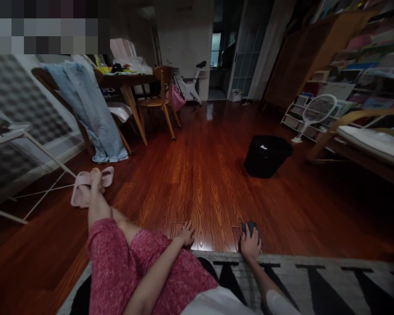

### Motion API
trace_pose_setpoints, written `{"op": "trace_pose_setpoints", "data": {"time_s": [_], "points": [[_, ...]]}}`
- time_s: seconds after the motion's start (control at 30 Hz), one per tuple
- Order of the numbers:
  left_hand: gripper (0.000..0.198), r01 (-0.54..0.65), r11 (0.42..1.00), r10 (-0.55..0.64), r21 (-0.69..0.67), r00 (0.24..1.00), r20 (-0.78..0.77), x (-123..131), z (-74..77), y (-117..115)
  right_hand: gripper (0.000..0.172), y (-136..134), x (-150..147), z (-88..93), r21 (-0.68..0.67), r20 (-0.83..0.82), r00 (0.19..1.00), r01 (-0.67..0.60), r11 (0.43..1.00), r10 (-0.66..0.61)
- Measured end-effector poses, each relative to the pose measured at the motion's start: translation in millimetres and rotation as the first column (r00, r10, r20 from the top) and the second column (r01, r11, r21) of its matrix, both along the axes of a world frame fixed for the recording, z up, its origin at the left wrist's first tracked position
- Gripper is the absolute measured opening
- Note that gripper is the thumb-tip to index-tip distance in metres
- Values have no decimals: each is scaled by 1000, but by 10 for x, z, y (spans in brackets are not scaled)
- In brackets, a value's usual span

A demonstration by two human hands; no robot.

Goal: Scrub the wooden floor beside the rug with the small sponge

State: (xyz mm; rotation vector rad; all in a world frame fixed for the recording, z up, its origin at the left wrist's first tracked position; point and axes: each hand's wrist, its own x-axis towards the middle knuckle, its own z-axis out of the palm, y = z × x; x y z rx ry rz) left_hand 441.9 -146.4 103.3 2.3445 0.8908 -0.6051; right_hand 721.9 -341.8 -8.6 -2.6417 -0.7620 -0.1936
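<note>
My right hand (251, 243) is on the wooden floor by the rug's edge, its fingers over a small dark blue-grey thing (254, 225). That thing looks soft and crumpled, like a bunched cloth, but much of it is hidden under the fingers. Beside my thigh, my left hand (185, 235) reaches toward the floor with its fingers apart and nothing in them. Patterned red shorts (114, 267) cover my upper legs, which stretch out to the left. Pink slippers (81, 188) are at my feet.
A black bin (268, 156) stands on the floor ahead to the right. Jeans (88, 105) hang over a chair at the left, near a cluttered table (128, 78). A white racket (319, 109) leans by shelves at the right, close to a wooden-armed chair (357, 114). Under me lies a patterned rug (302, 275).
</note>
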Motion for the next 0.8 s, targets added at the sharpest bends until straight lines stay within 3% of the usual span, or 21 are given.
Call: {"op": "trace_pose_setpoints", "data": {"time_s": [0.07, 0.1, 0.2, 0.3, 0.43, 0.5, 0.57, 0.67, 0.73, 0.8], "points": [[80, 0, 1000, 0, -11, 1000, -5, 5, 8, -2, 60, 158, -245, -27, 45, -17, 994, 106, 993, -105], [80, 2, 1000, -2, -17, 1000, -7, 6, 12, -2, 61, 250, -395, -30, 38, -35, 995, 95, 995, -93], [79, 11, 999, -11, -32, 1000, -10, 4, 28, 0, 61, 488, -856, -17, -64, -104, 984, -152, 986, 145], [79, 14, 999, -14, -37, 1000, -5, 0, 46, -1, 58, 566, -1184, -8, -123, -132, 887, -458, 880, 443], [79, 9, 999, -9, -52, 1000, 15, -11, 63, 3, 54, 415, -1113, -32, -120, -127, 696, -718, 686, 706], [78, 11, 998, -9, -63, 1000, 27, -16, 67, 13, 53, 290, -843, -53, -127, -127, 664, -748, 651, 737], [77, 11, 997, -9, -75, 999, 35, -19, 68, 26, 53, 175, -499, -70, -141, -110, 739, -673, 726, 664], [77, 8, 996, -4, -88, 999, 39, -19, 62, 40, 57, 85, -62, -67, -148, -83, 910, -414, 898, 406], [77, 5, 996, -1, -93, 999, 43, -19, 60, 44, 60, 111, 59, -47, -136, -79, 964, -262, 955, 254], [75, 4, 995, 0, -96, 999, 48, -20, 64, 44, 62, 207, 1, -27, -110, -69, 988, -148, 983, 141]]}}
